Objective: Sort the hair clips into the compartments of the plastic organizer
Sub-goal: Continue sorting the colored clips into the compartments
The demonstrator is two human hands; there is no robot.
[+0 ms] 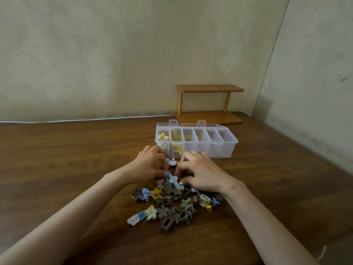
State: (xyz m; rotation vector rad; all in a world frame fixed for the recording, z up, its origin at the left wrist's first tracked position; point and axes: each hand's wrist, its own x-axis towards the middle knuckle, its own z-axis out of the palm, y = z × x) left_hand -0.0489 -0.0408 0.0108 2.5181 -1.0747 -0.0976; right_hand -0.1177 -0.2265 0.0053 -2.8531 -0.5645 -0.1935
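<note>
Nearest you, at 6 o'clock on the dark wood-grain surface (66, 159), lies the loose pile of hair clips (172, 201). It is mostly matte brown flower-shaped and claw clips. A hollow brown rectangular clip (166, 224) sits at its near edge. At the pile's 8 o'clock is a cream flower clip (150, 212), touching a flat blue snap clip with a white cloud end (136, 218). Yellow and pale blue pieces are mixed in.

Your left hand (150, 165) and right hand (200, 172) rest at the pile's far edge, fingers curled down into the clips, the two hands close together. The right hand wears a ring (198, 153). A pale blue clip (174, 181) lies between the thumbs; whether either grip has closed on anything you cannot tell from here.

Beyond the hands, at 12 o'clock, stands the translucent plastic organizer (225, 146), lid hinged back, six compartments in a row. The leftmost holds several small colourful clips, the second holds yellow ones, and the rest look bare.

Farther, at 1 o'clock, a smooth two-tier wooden shelf (210, 88) stands against the mottled plaster wall (95, 54).
</note>
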